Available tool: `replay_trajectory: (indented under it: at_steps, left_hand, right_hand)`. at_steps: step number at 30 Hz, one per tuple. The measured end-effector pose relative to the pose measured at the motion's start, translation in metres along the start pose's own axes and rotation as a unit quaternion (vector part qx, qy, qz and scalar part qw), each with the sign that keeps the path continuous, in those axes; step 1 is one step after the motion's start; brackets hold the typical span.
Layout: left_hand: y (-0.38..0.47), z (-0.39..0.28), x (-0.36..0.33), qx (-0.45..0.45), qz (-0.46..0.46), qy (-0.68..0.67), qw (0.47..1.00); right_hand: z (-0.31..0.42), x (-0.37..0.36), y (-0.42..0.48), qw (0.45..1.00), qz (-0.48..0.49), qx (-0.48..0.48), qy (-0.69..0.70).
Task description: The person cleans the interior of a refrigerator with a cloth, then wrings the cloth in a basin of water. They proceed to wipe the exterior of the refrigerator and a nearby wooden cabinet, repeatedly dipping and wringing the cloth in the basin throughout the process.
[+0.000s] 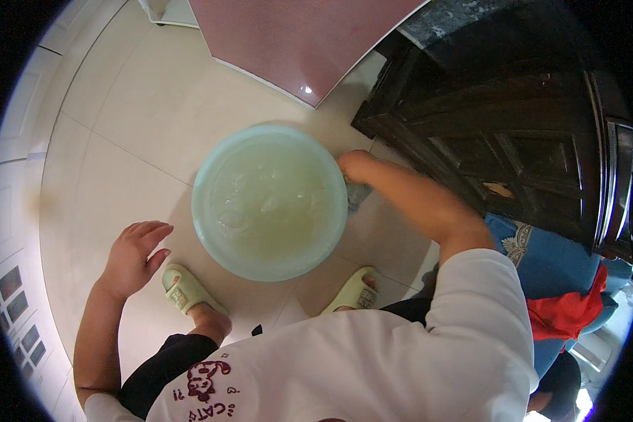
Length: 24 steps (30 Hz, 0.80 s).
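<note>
A round pale-green plastic basin [270, 275] stands before me, holding cloudy greenish water [274, 211] with ripples and bubbles on its surface. My right hand [354, 165] is bent down at the basin's right rim. Its fingertips are hidden, so whether it grips anything cannot be made out. Just below that hand shows a grey, cloth-like thing [357, 196], partly covered by the hand and the basin. To the left of the basin, my left hand [136, 256] hovers over the floor with its thumb and fingers apart, holding nothing.
Pale floor tiles [132, 179] surround the basin. My feet in light-green slippers [187, 289] flank its near side. A pinkish glossy panel [295, 47] juts in beyond it. Dark wooden furniture [485, 137] fills the right, near blue upholstery [548, 269] and a red cloth [569, 314].
</note>
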State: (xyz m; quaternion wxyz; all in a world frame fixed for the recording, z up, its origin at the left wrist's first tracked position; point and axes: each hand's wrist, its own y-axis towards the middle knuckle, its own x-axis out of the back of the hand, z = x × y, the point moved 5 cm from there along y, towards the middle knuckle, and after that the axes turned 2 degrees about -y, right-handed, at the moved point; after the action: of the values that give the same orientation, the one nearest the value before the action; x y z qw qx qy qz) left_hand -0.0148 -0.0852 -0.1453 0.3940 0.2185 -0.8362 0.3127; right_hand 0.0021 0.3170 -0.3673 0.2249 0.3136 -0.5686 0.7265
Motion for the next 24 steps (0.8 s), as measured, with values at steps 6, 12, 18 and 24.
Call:
replay_trajectory:
  at_steps: [6, 12, 18, 24]
  left_hand:
    - [-0.01, 0.006, -0.006, 0.035, 0.019, 0.003, 0.999]
    - [-0.022, 0.016, -0.006, 0.073, 0.001, -0.004, 0.997]
    - [-0.047, 0.03, -0.031, 0.132, 0.016, -0.043, 0.99]
    - [-0.058, 0.034, -0.048, 0.154, 0.035, -0.065, 0.985]
  right_hand:
    - [-0.02, 0.148, -0.027, 0.956, -0.226, -0.114, -0.148]
    - [-0.131, 0.147, 0.067, 0.85, -0.278, -0.207, -0.397]
    - [-0.131, 0.101, 0.119, 0.937, -0.081, -0.247, -0.233]
    - [-0.112, 0.089, 0.112, 0.968, -0.022, -0.219, -0.124]
